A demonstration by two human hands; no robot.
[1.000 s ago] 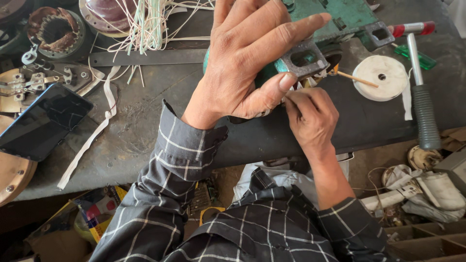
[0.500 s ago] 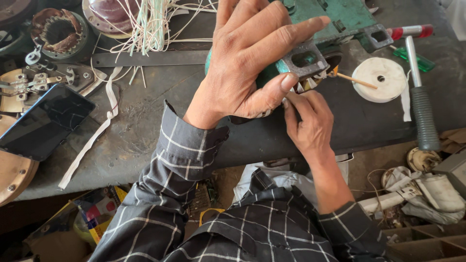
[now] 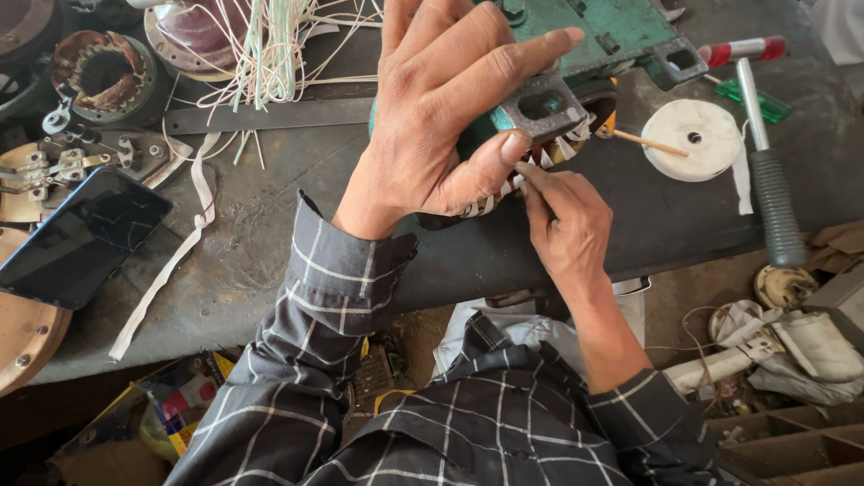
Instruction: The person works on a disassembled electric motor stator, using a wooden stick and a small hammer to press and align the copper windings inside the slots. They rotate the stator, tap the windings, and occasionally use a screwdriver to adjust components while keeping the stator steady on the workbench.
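Observation:
My left hand (image 3: 450,108) lies over a green motor housing (image 3: 612,31) on the dark workbench, thumb pressed against its rim and fingers spread across the top. Just below the thumb, my right hand (image 3: 562,220) pinches at the white insulation strips and copper winding (image 3: 540,162) showing at the housing's near edge. What the right fingertips hold is too small to make out. Most of the winding is hidden under my left hand.
A hammer (image 3: 765,153) lies to the right, beside a white tape roll (image 3: 693,135) with a thin stick. A dark phone (image 3: 81,238), a wound stator (image 3: 99,72), loose white wires (image 3: 270,54) and a white strip (image 3: 171,270) lie left. Scrap parts sit below the bench edge.
Both hands stay on the motor housing; my right fingertips have shifted slightly along the winding edge. The view has moved a little.

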